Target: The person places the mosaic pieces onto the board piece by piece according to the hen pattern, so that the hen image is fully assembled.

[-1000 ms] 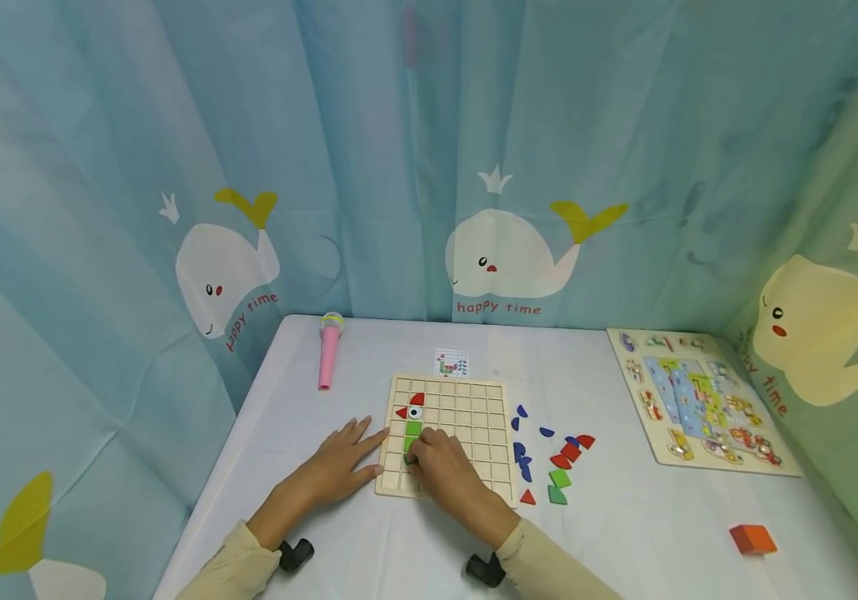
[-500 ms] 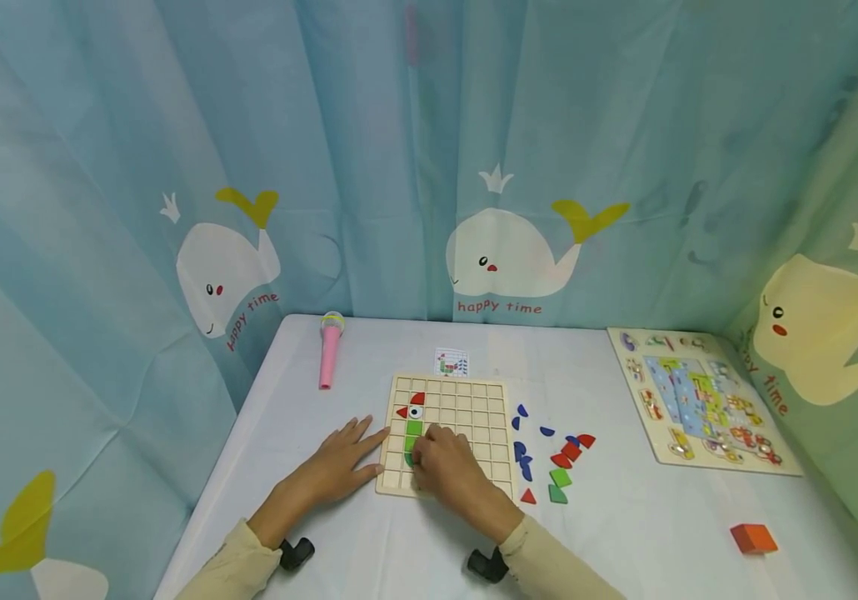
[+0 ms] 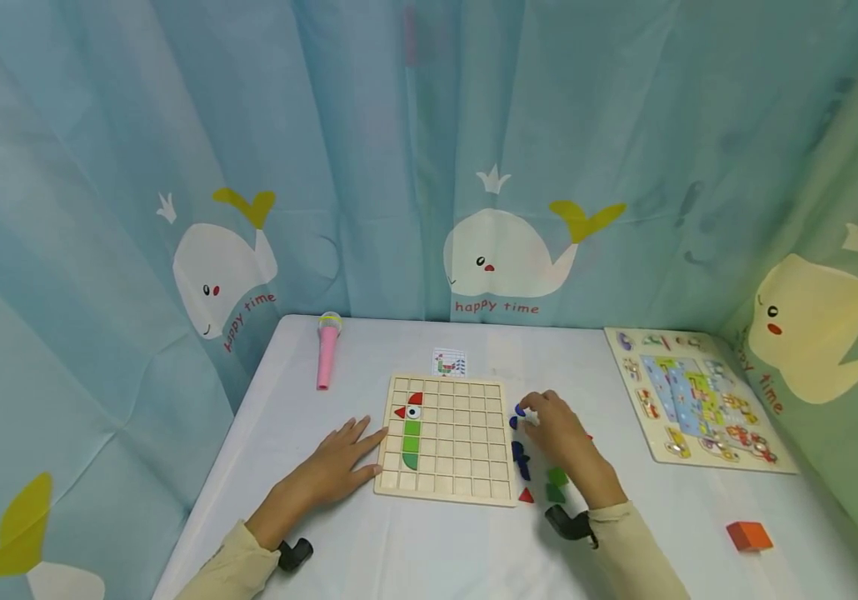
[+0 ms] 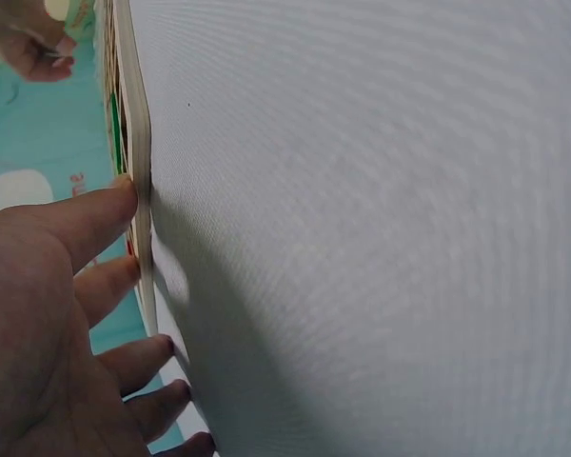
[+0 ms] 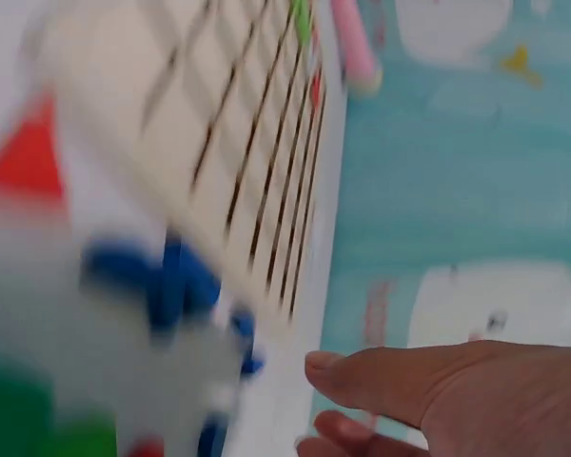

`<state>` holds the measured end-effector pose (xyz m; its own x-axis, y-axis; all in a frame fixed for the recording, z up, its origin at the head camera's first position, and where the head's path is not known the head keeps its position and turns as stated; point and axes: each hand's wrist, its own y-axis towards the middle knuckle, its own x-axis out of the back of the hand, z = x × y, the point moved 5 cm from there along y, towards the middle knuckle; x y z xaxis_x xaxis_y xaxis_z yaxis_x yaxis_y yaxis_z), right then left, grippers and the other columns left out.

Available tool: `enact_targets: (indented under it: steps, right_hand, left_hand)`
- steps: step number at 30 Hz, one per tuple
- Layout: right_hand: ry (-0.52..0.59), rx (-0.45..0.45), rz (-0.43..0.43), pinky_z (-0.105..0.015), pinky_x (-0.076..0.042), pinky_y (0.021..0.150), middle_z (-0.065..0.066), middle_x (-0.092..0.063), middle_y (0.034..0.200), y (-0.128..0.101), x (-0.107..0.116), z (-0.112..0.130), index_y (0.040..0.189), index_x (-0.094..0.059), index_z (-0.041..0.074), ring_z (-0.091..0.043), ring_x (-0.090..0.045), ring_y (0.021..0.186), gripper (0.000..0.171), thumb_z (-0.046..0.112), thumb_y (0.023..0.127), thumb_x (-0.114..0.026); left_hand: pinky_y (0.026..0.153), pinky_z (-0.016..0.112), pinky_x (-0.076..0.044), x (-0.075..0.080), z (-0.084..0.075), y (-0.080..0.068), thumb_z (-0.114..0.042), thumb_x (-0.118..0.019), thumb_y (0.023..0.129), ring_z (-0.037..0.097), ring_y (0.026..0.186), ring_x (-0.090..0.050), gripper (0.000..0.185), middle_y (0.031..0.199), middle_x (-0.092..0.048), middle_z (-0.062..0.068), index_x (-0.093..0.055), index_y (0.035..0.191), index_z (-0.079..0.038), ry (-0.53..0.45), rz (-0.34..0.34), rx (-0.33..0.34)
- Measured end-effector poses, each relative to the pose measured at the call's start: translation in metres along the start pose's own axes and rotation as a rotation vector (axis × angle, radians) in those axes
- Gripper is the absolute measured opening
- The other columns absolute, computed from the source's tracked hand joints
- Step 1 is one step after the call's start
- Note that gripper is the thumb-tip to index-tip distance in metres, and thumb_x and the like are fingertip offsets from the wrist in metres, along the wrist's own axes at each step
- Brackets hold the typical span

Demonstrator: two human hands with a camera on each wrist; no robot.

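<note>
A wooden grid board [image 3: 466, 450] lies on the white table, with red pieces, an eye piece and a column of green pieces [image 3: 411, 443] set in its left side. My left hand [image 3: 354, 446] lies flat on the table, fingertips against the board's left edge [image 4: 138, 190]. My right hand [image 3: 532, 414] hovers over the loose pieces to the right of the board, its fingers loosely bent beside a small blue piece [image 3: 520, 410] and gripping nothing I can see. In the blurred right wrist view the thumb [image 5: 362, 373] sticks out near the blue pieces [image 5: 171, 281].
More loose pieces lie below the hand: blue [image 3: 521, 454], green [image 3: 556, 477] and a red triangle [image 3: 526, 495]. A pattern card [image 3: 450, 363] and a pink toy microphone [image 3: 326, 354] lie behind the board. A picture puzzle [image 3: 699, 408] and an orange block [image 3: 749, 536] are at the right.
My right hand has left the green column on the board and moved right to the loose pieces. A rounded green piece now shows at the column's bottom. The left hand stayed put.
</note>
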<state>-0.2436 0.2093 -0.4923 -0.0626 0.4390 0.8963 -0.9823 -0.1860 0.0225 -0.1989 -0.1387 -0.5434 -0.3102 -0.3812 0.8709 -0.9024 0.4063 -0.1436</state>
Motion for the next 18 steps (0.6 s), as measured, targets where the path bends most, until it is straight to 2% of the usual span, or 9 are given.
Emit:
enact_targets:
  steps: [5, 9, 13, 18]
  right_hand:
    - [0.029, -0.09, 0.093, -0.059, -0.055, 0.098, -0.031, -0.056, 0.132, 0.016, 0.006, -0.044, 0.137, -0.061, -0.003, -0.04, -0.058, 0.11, 0.04, 0.001, 0.098, -0.07]
    - [0.043, -0.115, 0.163, -0.053, -0.059, 0.091, -0.031, -0.056, 0.131, 0.024, 0.003, -0.066, 0.132, -0.065, 0.0, -0.037, -0.057, 0.104, 0.035, 0.001, 0.098, -0.068]
    - [0.068, -0.13, 0.176, -0.047, -0.06, 0.084, -0.025, -0.06, 0.12, 0.028, -0.001, -0.079, 0.124, -0.069, 0.002, -0.032, -0.059, 0.098, 0.026, 0.002, 0.098, -0.066]
    - [0.079, -0.155, 0.167, -0.045, -0.06, 0.082, -0.022, -0.06, 0.115, 0.03, -0.001, -0.082, 0.123, -0.067, 0.002, -0.031, -0.059, 0.096, 0.024, 0.005, 0.099, -0.066]
  left_hand:
    - [0.127, 0.064, -0.022, 0.0, 0.001, 0.0, -0.04, -0.062, 0.107, 0.043, 0.16, -0.023, 0.06, 0.172, -0.031, 0.015, -0.045, 0.162, -0.022, -0.002, -0.004, 0.0]
    - [0.127, 0.064, -0.022, -0.001, 0.001, 0.001, -0.04, -0.062, 0.107, 0.043, 0.16, -0.023, 0.06, 0.172, -0.031, 0.016, -0.045, 0.162, -0.022, -0.005, -0.006, -0.002]
    - [0.127, 0.064, -0.023, -0.001, 0.001, 0.001, -0.04, -0.062, 0.107, 0.043, 0.16, -0.023, 0.061, 0.172, -0.031, 0.016, -0.045, 0.162, -0.022, -0.011, -0.006, -0.003]
    - [0.126, 0.065, -0.023, 0.0, 0.0, 0.0, -0.039, -0.063, 0.106, 0.044, 0.16, -0.024, 0.061, 0.171, -0.032, 0.016, -0.046, 0.162, -0.021, -0.009, -0.01, -0.006]
